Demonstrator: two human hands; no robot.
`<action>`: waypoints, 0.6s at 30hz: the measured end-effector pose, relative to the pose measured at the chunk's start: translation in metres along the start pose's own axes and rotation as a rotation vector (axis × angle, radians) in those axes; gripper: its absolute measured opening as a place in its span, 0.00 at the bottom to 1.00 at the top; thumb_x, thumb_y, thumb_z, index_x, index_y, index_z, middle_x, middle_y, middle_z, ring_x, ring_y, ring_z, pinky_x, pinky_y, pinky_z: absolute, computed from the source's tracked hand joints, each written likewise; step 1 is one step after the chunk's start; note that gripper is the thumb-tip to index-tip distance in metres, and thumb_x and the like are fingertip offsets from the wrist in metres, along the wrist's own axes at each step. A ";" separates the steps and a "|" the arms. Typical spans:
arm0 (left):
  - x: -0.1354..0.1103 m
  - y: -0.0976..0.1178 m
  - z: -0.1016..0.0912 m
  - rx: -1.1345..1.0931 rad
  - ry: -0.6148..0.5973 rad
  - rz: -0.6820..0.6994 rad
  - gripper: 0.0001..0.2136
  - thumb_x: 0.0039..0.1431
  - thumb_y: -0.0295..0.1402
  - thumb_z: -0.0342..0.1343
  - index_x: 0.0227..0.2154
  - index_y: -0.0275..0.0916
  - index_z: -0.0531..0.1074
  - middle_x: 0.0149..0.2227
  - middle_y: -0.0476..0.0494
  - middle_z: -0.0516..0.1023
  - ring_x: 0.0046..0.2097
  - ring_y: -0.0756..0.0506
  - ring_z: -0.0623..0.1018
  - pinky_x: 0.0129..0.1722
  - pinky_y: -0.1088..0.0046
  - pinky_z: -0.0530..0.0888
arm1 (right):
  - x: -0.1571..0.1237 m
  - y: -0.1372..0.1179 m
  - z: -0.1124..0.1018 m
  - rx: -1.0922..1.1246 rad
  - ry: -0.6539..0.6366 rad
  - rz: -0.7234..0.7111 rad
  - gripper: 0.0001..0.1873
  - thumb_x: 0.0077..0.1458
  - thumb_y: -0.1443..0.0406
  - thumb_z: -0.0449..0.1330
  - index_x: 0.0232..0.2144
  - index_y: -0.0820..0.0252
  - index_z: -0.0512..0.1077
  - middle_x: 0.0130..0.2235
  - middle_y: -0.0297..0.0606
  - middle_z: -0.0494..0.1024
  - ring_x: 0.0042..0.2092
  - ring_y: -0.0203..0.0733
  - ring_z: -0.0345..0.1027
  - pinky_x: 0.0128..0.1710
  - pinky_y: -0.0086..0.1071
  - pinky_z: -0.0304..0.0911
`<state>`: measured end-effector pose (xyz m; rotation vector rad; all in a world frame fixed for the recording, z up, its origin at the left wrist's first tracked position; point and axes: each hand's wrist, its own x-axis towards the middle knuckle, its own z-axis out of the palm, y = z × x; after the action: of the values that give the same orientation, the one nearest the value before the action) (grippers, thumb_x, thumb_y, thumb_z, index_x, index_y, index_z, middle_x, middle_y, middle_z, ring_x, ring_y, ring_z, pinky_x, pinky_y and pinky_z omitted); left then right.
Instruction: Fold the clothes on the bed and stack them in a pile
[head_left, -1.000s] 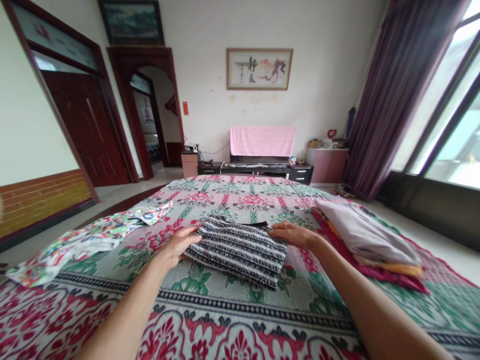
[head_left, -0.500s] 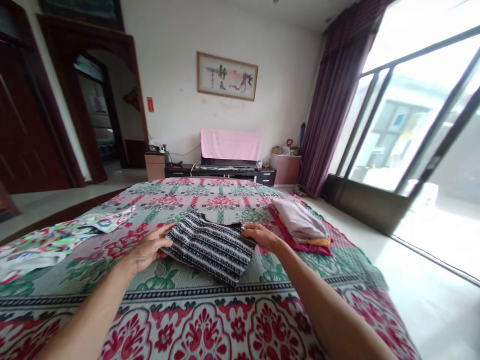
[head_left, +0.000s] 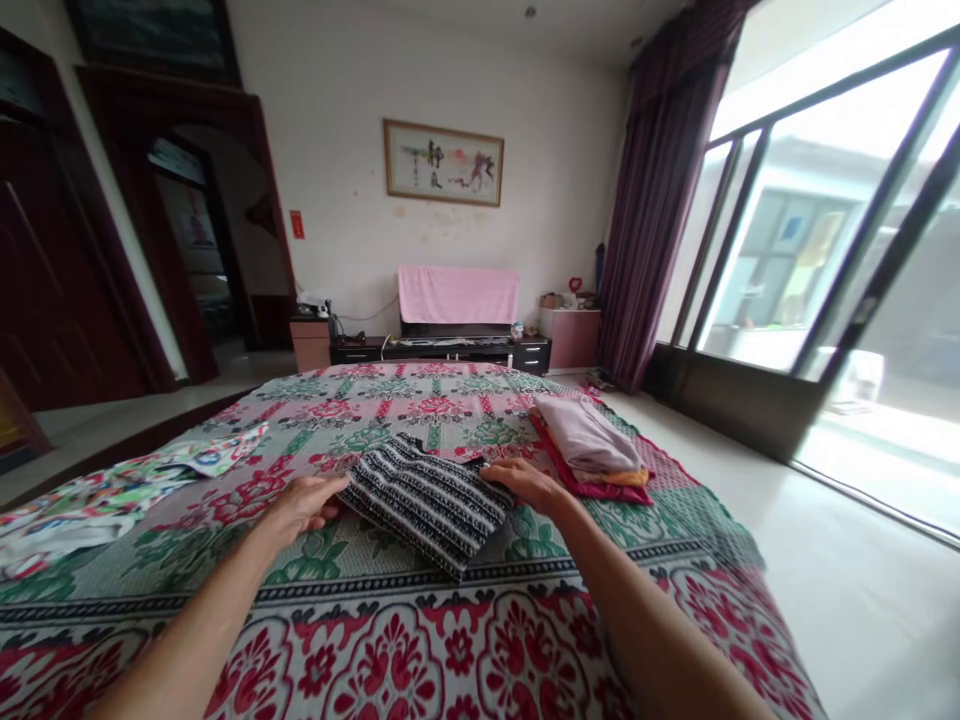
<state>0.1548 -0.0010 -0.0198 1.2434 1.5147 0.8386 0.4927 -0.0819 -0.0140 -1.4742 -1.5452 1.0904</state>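
Note:
A folded black-and-white striped garment (head_left: pixel 427 500) lies on the bed's patterned cover (head_left: pixel 420 640). My left hand (head_left: pixel 304 503) grips its left edge, fingers tucked under the fabric. At the far right corner of the garment my right hand (head_left: pixel 525 482) holds the edge, fingers curled on the cloth. Both forearms reach in from the lower edge of the view.
A stack of folded clothes (head_left: pixel 589 448) sits right of the garment near the bed's edge. A colourful printed cloth (head_left: pixel 112 490) lies at the left. Beyond the bed stand a low TV cabinet (head_left: pixel 450 350) under a pink cloth, doors at left, and a large window with purple curtains (head_left: pixel 652 190).
The head has turned to the right, bringing the window into view. Both hands stay on the striped garment, which has barely shifted.

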 end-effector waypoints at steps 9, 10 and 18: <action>0.021 0.004 0.019 -0.122 0.115 0.161 0.15 0.35 0.38 0.64 0.25 0.34 0.72 0.19 0.51 0.72 0.19 0.53 0.69 0.17 0.81 0.63 | 0.003 -0.004 -0.001 -0.047 -0.206 0.070 0.11 0.40 0.60 0.61 0.21 0.63 0.69 0.19 0.27 0.64 0.22 0.29 0.55 0.21 0.24 0.52; 0.023 0.005 0.022 -0.164 0.116 0.184 0.14 0.36 0.38 0.64 0.27 0.35 0.72 0.19 0.52 0.72 0.20 0.53 0.69 0.18 0.80 0.63 | 0.002 -0.006 -0.002 -0.046 -0.260 0.090 0.11 0.39 0.60 0.63 0.22 0.63 0.70 0.20 0.27 0.66 0.23 0.29 0.57 0.22 0.24 0.55; 0.007 0.012 0.027 -0.002 -0.007 -0.005 0.18 0.35 0.44 0.66 0.21 0.34 0.70 0.18 0.45 0.73 0.19 0.49 0.72 0.18 0.77 0.66 | -0.004 -0.014 -0.009 -0.128 -0.386 0.146 0.23 0.43 0.47 0.63 0.26 0.64 0.72 0.23 0.32 0.71 0.26 0.32 0.64 0.26 0.26 0.63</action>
<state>0.1840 0.0068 -0.0181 1.2395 1.5104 0.8310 0.4958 -0.0851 0.0027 -1.5452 -1.8194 1.4513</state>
